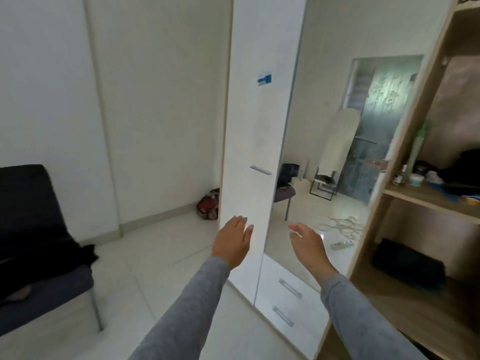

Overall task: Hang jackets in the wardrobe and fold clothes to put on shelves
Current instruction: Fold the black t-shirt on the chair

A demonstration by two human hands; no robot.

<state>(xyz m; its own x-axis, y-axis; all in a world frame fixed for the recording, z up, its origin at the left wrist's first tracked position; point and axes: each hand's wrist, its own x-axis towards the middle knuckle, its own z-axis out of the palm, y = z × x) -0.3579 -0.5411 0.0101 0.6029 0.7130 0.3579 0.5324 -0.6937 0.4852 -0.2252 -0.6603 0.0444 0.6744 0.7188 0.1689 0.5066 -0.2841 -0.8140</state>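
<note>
White is the colour of the tall wardrobe door (259,126) right in front of you, and it is closed; both your hands are out, bare and holding nothing, with the fingers loose and apart; your left hand (233,240) is low down by the door, and I cannot tell if the fingertips touch it; your right hand (307,242) is in front of the mirror (324,126) beside it. I think the door will feel hard and stiff and will swing, not bend; take it by the little metal handle (261,170), which is higher than your hands are now; do not push on the mirror, since glass can crack and gets smudgy. The clothes are not near your hands; a dark cloth (87,255) lies in a heap on the black sofa (26,203), far off to your left, and I cannot tell if it is a jacket. It looks soft and floppy and likely light; hold it at the collar or shoulders with both hands so it hangs straight. White hangers (342,226) show on the floor in the mirror, so they are somewhere behind you; the wooden shelves (426,201) stand to your right, already holding small things.
</note>
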